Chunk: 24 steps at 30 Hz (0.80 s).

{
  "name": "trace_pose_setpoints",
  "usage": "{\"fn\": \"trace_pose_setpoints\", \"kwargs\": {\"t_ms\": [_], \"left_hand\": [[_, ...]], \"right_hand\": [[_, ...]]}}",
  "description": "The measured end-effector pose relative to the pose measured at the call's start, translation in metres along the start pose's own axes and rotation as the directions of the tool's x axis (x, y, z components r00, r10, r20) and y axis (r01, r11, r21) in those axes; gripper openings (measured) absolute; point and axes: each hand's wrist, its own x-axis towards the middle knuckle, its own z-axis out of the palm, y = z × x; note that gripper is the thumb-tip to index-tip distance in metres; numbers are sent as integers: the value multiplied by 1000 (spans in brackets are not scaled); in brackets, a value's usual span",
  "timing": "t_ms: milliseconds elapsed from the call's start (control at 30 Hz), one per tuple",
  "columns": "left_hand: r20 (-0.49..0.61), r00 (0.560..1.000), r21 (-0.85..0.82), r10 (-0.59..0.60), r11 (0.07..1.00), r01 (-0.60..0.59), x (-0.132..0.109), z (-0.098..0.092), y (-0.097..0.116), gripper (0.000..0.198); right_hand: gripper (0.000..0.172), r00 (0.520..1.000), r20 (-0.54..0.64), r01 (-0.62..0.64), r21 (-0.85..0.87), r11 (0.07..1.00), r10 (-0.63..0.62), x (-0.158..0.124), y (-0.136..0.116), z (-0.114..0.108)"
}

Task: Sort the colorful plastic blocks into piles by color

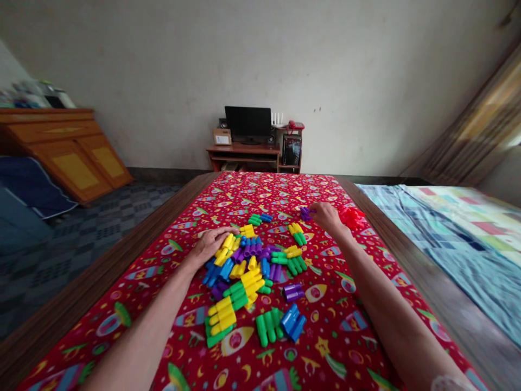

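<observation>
My right hand [326, 216] reaches to the far right of the pile, its fingers closed on a purple toy building block [305, 213] made of joined tubes. At the left edge of the pile lies my left hand [210, 243], fingers stretched out beside a yellow block [228, 242] and holding nothing. Blue, purple, yellow and green blocks are heaped between my arms, some joined together. Closer to me are a green block [268, 327], a blue block [293, 322] and a purple block [293, 292]. A yellow-and-green pair [297, 234] sits apart, nearer my right hand.
A crumpled red plastic bag [352, 217] lies just right of my right hand. The red patterned cloth [325, 358] covers the long table. Beyond its far end stands a desk with a monitor [248, 123]. A bed [451, 239] is on the right, a wooden cabinet [69, 155] on the left.
</observation>
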Motion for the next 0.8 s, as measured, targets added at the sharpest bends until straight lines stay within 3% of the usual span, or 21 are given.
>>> {"fn": "trace_pose_setpoints", "kwargs": {"t_ms": [100,200,233,300,333,400,533,633,800], "left_hand": [[-6,1000,12,9,1000,-9,1,0,0,46],[-2,1000,29,19,999,-19,1,-1,2,45],[0,1000,30,26,999,-26,0,-2,3,45],[2,999,27,37,999,-37,-1,-2,4,45],[5,999,24,34,999,-34,-1,-2,4,46],[20,1000,21,13,1000,-13,-2,-2,5,48],[23,999,60,28,998,-29,-4,-3,9,50],[5,999,80,47,996,-48,-6,-4,15,55],[83,982,-8,168,986,-168,-8,1,26,71]], "right_hand": [[30,999,-34,14,-30,999,-15,-7,-19,-9],[28,973,-41,230,64,971,-227,-24,-55,-20],[26,936,-17,351,126,928,-351,-32,-69,-21],[23,806,60,560,250,790,-589,-50,-96,-17],[23,749,95,614,271,741,-655,-59,-108,-13],[26,712,134,656,225,721,-690,-72,-126,-1],[23,740,67,656,149,740,-669,-76,-133,19],[21,763,-41,627,293,722,-645,-63,-124,21],[26,887,-177,440,599,669,-426,-47,-115,16]]}}
